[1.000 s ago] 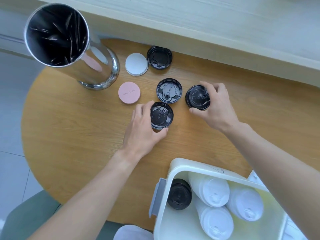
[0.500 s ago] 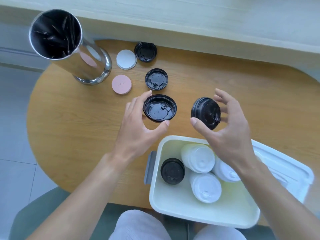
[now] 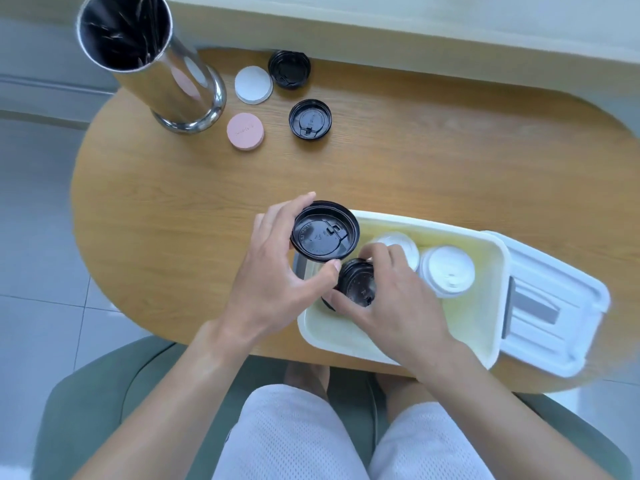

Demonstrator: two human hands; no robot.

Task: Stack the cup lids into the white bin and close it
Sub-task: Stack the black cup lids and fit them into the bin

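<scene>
The white bin [image 3: 498, 271] sits open at the table's near edge, its lid [image 3: 554, 306] folded out to the right. My left hand [image 3: 273, 271] grips a black cup lid [image 3: 323, 232], underside up, over the bin's left rim. My right hand [image 3: 391, 299] holds a second black lid [image 3: 358, 282] down inside the bin's left end, on a black stack that it mostly hides. Stacks of white lids [image 3: 446, 270] lie in the bin's far right part. Two more black lids [image 3: 310, 118] [image 3: 289, 69] rest on the table farther back.
A tall shiny metal canister [image 3: 166, 64] stands at the back left of the oval wooden table [image 3: 173, 209]. Next to it lie a white disc [image 3: 252, 84] and a pink disc [image 3: 245, 130]. A pale ledge runs behind the table. My knees and a green chair are below.
Both hands came toward me with their black lids. The right hand went down into the bin's left end; the left now hovers over the bin's rim.
</scene>
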